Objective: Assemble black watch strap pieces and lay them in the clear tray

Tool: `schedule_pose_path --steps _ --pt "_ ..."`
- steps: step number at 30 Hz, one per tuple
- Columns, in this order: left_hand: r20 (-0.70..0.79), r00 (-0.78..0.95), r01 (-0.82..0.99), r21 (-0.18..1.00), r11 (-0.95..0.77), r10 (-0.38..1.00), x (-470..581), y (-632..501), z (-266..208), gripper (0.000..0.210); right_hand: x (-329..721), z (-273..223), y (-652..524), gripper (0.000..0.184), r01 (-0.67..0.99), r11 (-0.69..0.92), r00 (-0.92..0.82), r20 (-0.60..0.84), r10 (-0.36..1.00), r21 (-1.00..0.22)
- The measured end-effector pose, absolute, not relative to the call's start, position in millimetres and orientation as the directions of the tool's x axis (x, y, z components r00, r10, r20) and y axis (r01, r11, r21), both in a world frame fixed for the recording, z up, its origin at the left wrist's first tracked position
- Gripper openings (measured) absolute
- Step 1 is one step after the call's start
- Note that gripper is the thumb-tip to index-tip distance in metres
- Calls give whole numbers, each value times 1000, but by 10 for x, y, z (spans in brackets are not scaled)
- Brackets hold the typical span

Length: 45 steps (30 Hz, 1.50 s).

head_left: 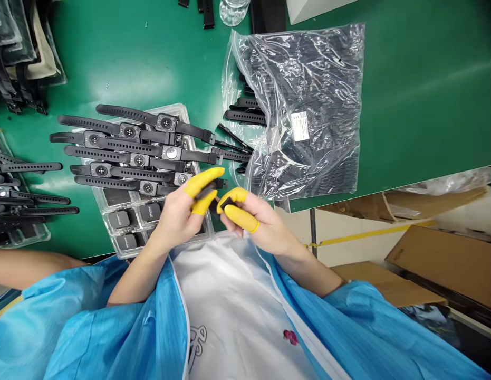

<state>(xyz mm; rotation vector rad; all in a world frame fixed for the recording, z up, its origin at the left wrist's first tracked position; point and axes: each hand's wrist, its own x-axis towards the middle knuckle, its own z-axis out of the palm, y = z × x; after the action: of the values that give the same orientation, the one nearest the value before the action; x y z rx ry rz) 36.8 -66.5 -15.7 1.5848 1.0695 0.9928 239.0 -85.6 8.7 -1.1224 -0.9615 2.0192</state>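
Observation:
My left hand (pixel 182 208), with yellow finger cots, pinches a small dark piece (pixel 205 191) that looks like a watch case, partly hidden by the fingers. Close beside it, my right hand (pixel 257 216), also in yellow cots, is closed on the end of a black watch strap (pixel 228 202). Whether the two pieces touch cannot be made out. Just beyond my left hand, several black smartwatches (pixel 166 123) lie face down with straps stretched out across a clear plastic tray (pixel 182 112). Watch cases without straps (pixel 150 211) sit in its nearer compartments.
A large clear bag (pixel 320 105) full of black straps lies right of the tray, with loose straps (pixel 245 116) at its mouth. More watches (pixel 31 198) lie in another tray at left. Another person's arm (pixel 35 268) reaches in there. Cardboard boxes (pixel 446 258) stand beyond the table's right edge.

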Motion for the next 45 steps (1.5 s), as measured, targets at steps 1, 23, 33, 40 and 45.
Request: schedule_pose_path --steps 1,23,33,40,45 --pt "175 365 226 936 -270 914 369 -672 -169 37 2350 104 -862 35 -169 -537 -473 -410 780 -826" --pt "167 516 405 817 -411 840 347 -726 -263 49 2224 -114 -898 32 -422 -593 -424 -429 798 -686" --pt "257 583 383 750 -540 771 299 -685 -215 48 2240 -59 -862 31 -389 -660 -418 -515 749 -643" --pt "232 624 335 783 -524 746 309 -683 -209 48 2305 -93 -922 33 -302 -624 -442 -474 761 -720" --pt "180 562 421 778 -466 808 182 -764 48 58 2381 -72 -868 32 -3 -244 -385 -224 895 -970"
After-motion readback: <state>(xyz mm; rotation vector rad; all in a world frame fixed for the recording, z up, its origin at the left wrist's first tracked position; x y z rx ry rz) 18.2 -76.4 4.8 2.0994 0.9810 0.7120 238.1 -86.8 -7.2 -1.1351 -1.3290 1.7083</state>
